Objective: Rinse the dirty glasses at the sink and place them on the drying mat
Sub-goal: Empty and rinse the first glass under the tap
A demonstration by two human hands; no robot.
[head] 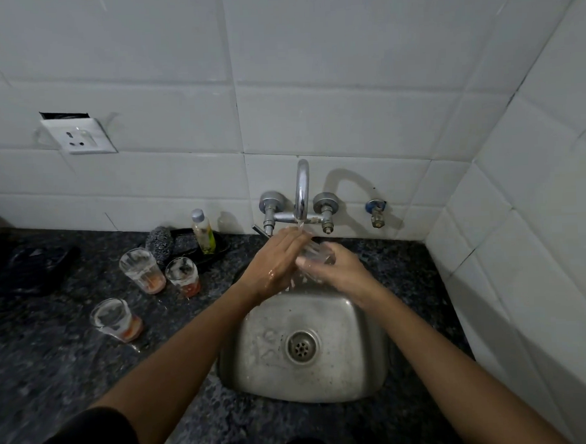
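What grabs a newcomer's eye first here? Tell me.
Both hands, left hand and right hand, hold a clear glass tumbler under the chrome wall tap, above the steel sink. To the left, three clear glasses with reddish dregs stand on the dark speckled stone counter.

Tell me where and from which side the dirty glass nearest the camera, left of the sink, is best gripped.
Probably around the upper wall of the nearest dirty glass, just below its rim, coming from its sink side with the left hand. It stands upright and apart from the two dirty glasses behind, so that side is clear. It flares toward the rim, so a wrap there should not slip, away from the reddish residue at its base.
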